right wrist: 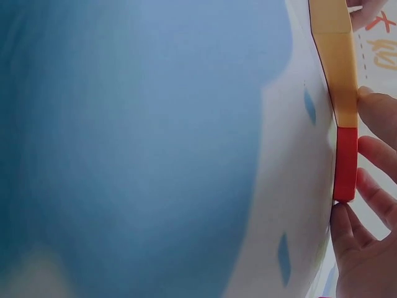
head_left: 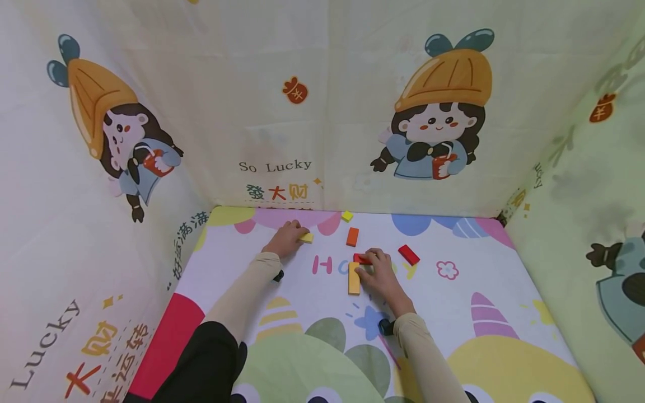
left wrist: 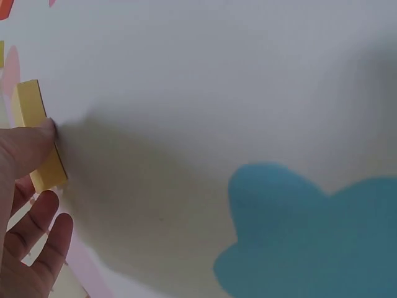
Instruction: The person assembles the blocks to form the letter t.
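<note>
On the printed tabletop [head_left: 433,305], an amber rectangular block [head_left: 354,280] is lying nearest, its far end meeting a red block [head_left: 359,258], while the right hand [head_left: 383,277] is touching both, thumb on the amber one and fingers spread along the red. Another red block [head_left: 409,254] is resting farther right; at left the left hand [head_left: 287,239] is pinching a pale-yellow block [head_left: 306,238], with an orange block [head_left: 353,237] and a small lime-yellow block [head_left: 347,216] lying beyond.
</note>
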`<state>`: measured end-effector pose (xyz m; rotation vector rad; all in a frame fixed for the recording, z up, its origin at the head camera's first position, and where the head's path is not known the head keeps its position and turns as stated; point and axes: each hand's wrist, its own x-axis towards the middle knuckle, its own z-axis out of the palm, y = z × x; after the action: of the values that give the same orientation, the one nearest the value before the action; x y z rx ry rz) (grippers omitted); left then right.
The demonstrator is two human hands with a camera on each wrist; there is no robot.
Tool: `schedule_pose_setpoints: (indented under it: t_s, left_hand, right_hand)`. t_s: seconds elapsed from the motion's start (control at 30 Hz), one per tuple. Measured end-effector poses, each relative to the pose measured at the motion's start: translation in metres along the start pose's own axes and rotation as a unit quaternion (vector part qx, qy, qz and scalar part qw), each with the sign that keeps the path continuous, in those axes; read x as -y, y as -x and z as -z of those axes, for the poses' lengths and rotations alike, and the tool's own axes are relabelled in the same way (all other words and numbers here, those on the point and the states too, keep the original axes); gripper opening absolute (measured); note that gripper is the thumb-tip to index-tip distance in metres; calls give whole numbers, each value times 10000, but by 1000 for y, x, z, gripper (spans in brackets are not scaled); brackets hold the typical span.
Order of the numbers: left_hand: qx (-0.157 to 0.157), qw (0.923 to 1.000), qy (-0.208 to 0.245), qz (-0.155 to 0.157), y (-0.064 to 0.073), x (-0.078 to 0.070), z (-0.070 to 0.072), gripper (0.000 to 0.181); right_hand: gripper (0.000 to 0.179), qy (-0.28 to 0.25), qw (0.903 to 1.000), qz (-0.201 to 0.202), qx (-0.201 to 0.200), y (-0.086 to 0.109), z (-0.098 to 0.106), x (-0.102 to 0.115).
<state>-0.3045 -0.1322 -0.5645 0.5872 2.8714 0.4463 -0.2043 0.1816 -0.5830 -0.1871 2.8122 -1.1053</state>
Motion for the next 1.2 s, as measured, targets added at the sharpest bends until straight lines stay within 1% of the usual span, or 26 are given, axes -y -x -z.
schedule_pose_setpoints:
  t_s: [0.13, 0.3, 0.37, 0.47, 0.6, 0.7, 0.87, 1.03, 1.13, 1.2]
  left_hand:
    - [35, 9999, 148, -13, 1, -5, -1, 41]
    - [56, 9998, 159, -46, 1, -8, -5, 42]
    - [48, 9998, 175, -93, 1, -11, -8, 42]
    - [21, 9996, 121, -244, 0, -15, -12, 42]
    - [3, 9992, 108, -378, 0, -21, -17, 42]
    - [55, 9992, 220, -333, 0, -28, -19, 43]
    - [158, 9992, 247, -276, 2, -38, -22, 43]
    - [182, 9988, 311, -328, 0, -43, -29, 42]
    - [151, 9984, 428, -343, 0, -46, -32, 42]
    - [127, 9984, 418, -368, 0, -47, -34, 42]
  right_hand:
    - [51, 9, 10000, 22, -35, -1, 0, 0]
    - [49, -45, 9999, 79, -63, -1, -1, 0]
    - [49, -38, 9999, 91, -59, 0, -1, 0]
    - [49, -49, 10000, 67, -42, 0, -1, 1]
    - [50, -56, 10000, -39, 8, 1, -1, 0]
    - [50, -19, 10000, -71, 28, 0, -2, -1]
    - [51, -23, 9999, -145, 28, 0, -3, -2]
    - [51, -44, 9998, -178, 41, 0, -3, -2]
    - [52, -6, 9999, -152, 45, -1, -3, -1]
    - [52, -3, 9999, -159, 40, -1, -3, -1]
